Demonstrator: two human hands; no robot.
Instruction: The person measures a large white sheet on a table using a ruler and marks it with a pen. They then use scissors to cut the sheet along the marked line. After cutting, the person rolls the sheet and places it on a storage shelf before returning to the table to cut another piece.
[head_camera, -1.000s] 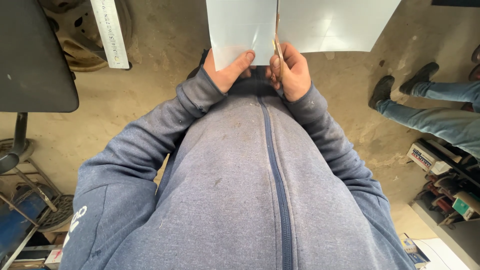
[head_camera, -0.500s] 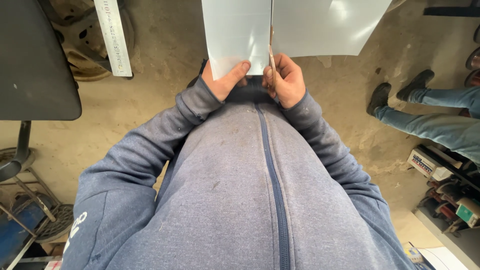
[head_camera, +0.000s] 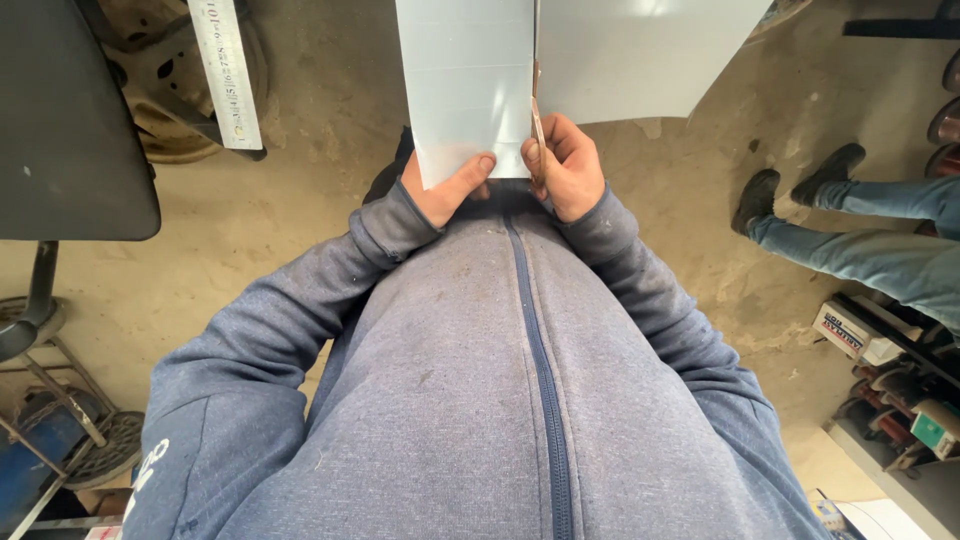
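Cut edges now gape wider in sheet (head_camera: 470, 90).

The flat pale grey-white sheet of thin material (head_camera: 470, 80) is plain, with faint horizontal lines. The zip-up fleece hoodie (head_camera: 470, 400) is heathered blue-grey, its zip darker blue. The dusty concrete floor (head_camera: 300, 200) is tan and blotchy. The bystander's denim jeans (head_camera: 880, 250) are light blue above black leather shoes (head_camera: 790, 185).
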